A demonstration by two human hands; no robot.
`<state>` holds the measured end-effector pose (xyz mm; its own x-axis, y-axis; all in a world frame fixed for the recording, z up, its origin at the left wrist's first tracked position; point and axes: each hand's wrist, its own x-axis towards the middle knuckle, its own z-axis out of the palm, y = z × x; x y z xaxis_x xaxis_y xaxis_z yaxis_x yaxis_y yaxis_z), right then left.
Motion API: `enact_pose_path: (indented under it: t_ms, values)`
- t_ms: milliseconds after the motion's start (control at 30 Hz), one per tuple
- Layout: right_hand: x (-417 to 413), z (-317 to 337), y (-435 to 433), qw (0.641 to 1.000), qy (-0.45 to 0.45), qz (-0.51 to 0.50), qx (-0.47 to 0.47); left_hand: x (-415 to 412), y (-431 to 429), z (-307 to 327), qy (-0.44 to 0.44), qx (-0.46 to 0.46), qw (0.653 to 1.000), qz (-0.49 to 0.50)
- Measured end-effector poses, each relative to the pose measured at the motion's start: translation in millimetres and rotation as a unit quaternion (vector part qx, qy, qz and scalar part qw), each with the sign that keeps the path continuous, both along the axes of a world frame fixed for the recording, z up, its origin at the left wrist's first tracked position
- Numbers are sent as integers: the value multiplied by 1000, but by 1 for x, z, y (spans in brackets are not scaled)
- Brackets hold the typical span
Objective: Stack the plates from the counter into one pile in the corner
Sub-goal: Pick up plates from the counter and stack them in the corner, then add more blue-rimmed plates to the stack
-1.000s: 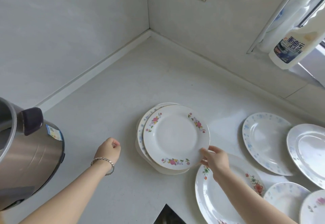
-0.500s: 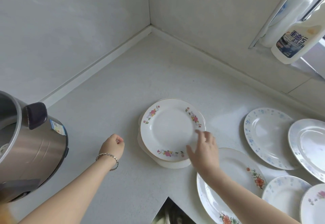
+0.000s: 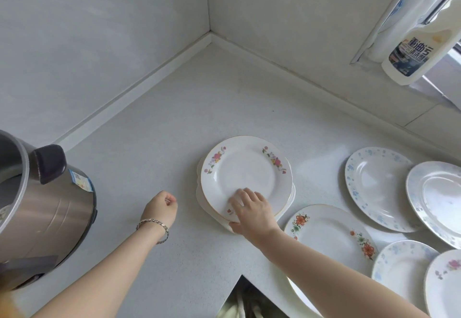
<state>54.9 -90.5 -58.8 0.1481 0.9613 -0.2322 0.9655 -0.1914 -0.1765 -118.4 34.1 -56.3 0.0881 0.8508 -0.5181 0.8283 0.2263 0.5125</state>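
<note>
A small pile of white plates (image 3: 245,173) lies in the middle of the counter, its top plate rimmed with pink flowers. My right hand (image 3: 252,211) grips the pile's near edge, fingers on the top plate and thumb under the rim. My left hand (image 3: 161,208) rests as a loose fist on the counter to the left of the pile, holding nothing. Loose plates lie to the right: one with orange flowers (image 3: 331,237) partly under my right forearm, two blue-patterned ones (image 3: 374,185) (image 3: 439,198), and two more (image 3: 401,265) (image 3: 446,282) at the lower right.
A steel rice cooker (image 3: 42,208) stands at the left edge. The counter corner (image 3: 210,40) lies beyond the pile, with walls on both sides. A white cleaner bottle (image 3: 419,50) stands on the window ledge at upper right. The counter's front edge notches inward (image 3: 239,277) below my right arm.
My right hand set the pink-flowered plate down on the pile, slid from its right edge to its near edge and now grips the pile. My left hand stayed put.
</note>
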Motion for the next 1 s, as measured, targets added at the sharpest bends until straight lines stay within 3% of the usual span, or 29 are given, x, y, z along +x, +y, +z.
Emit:
enact_pose_path:
  t_ms: [167,267,400,533,767,900,1000]
  values:
    - [3,10,-6,999,42,-9,11,13,1,9,-20,19,999,-25]
    - [22,23,-18,983,135,-125,25,40,-1,22,-38,52,995,-77]
    - [67,45,-55,927,190,-324,4,96,-11,36,-57,56,978,-195]
    - [121,70,-115,878,175,-444,3,153,-48,35,-32,-39,949,-312]
    - [203,89,-252,794,153,-584,76,242,-180,39,-90,-173,922,-334]
    - [222,92,-329,759,164,-625,74,288,-252,29,-99,-200,916,-333]
    - [234,91,-381,714,181,-672,77,321,-304,34,-108,-234,910,-326]
